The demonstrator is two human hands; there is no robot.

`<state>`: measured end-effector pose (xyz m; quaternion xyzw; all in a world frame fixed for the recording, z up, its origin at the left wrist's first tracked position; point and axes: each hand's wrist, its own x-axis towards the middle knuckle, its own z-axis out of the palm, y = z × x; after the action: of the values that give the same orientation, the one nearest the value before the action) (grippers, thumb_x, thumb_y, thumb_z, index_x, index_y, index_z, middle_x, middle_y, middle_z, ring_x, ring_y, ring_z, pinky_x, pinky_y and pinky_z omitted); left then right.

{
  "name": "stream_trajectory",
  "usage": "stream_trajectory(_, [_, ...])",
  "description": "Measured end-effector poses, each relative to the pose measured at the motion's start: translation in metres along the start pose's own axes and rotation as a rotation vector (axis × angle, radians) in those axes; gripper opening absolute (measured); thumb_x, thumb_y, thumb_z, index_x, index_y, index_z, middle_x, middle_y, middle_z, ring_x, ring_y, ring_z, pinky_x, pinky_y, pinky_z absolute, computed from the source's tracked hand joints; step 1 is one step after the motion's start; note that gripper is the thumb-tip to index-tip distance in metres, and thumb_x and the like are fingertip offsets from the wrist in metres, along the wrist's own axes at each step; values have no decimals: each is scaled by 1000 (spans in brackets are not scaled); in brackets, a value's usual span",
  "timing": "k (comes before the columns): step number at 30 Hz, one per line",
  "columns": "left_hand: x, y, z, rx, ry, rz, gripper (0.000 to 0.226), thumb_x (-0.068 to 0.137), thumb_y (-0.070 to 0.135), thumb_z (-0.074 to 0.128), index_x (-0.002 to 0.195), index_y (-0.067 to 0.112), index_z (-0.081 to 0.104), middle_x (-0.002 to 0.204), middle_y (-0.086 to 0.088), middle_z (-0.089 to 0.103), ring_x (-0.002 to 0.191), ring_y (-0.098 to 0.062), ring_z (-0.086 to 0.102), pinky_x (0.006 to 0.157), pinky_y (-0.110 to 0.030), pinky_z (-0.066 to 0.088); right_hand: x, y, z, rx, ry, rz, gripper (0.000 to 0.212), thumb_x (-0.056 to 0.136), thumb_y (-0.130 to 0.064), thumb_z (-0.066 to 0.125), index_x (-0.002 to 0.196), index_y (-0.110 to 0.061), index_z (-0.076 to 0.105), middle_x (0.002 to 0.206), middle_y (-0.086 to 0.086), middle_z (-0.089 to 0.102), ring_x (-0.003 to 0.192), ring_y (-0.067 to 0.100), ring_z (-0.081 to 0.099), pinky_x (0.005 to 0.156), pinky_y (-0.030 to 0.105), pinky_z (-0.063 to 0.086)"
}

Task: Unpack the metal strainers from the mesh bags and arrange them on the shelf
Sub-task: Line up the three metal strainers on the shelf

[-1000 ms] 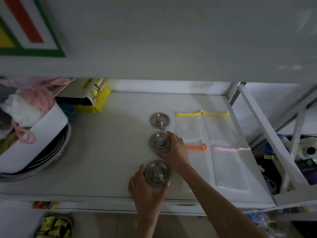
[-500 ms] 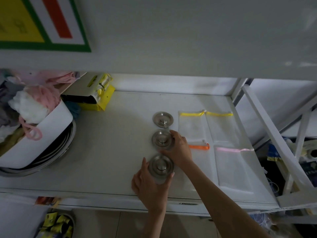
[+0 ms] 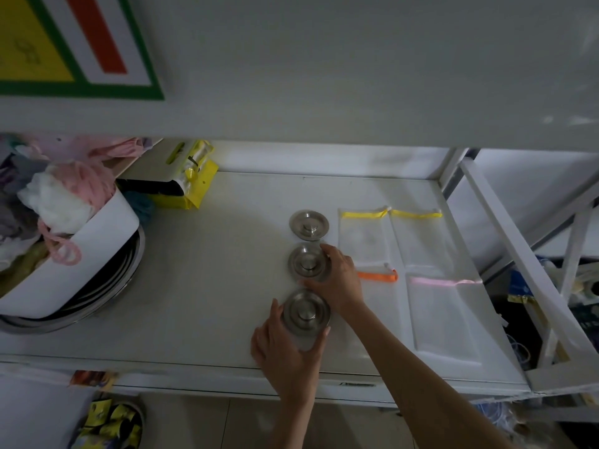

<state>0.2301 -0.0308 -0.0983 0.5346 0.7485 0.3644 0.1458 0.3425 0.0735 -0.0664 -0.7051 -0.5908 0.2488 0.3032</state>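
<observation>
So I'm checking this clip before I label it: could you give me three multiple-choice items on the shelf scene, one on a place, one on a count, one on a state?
1. Where do the mesh bags lie relative to the row of strainers?
A. left of it
B. right of it
C. on top of it

2. How many metal strainers stand on the shelf?
A. two
B. three
C. five

3. What is the left hand doing?
A. resting flat on a mesh bag
B. hanging off the shelf edge
C. cupping the nearest strainer

Answers:
1 B, the flat bags lie to the right of the strainers.
2 B, far strainer, middle strainer and nearest one form a row.
3 C, its fingers wrap the nearest strainer's rim, while the right hand touches the middle one.
</observation>
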Motion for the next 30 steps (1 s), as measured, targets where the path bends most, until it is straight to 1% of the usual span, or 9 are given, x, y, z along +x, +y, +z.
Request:
stream_trajectory(9, [0,0,2,-1,10,2,103,55,67,77,139,17,47,119,3,69,113,-30,55,103,-48,35,0,3,-4,-27,-9,-9,86,61,-42,84,134,-21,45,130,3,58,119,25,52,92,38,48])
stream_trajectory(14, [0,0,1,6,16,14,104,54,68,78,138,16,47,117,4,69,109,-26,55,101,-44,36,0,3,-3,-36,-5,-22,82,62,-41,84,132,-21,47,130,2,59,118,26,53,93,37,47])
stream_trajectory(27, [0,2,0,12,13,14,106,51,70,78,138,19,47,116,5,69,112,-23,52,104,-44,35,0,5,-5,-51,-29,-33,76,66,-41,81,131,-23,47,129,2,59,119,24,53,94,38,48])
stream_trajectory(30, [0,2,0,12,11,8,107,50,71,78,139,19,48,116,5,69,113,-25,52,105,-44,34,0,6,-6,-68,-31,-37,74,66,-42,81,130,-23,48,127,1,59,117,23,53,93,37,48])
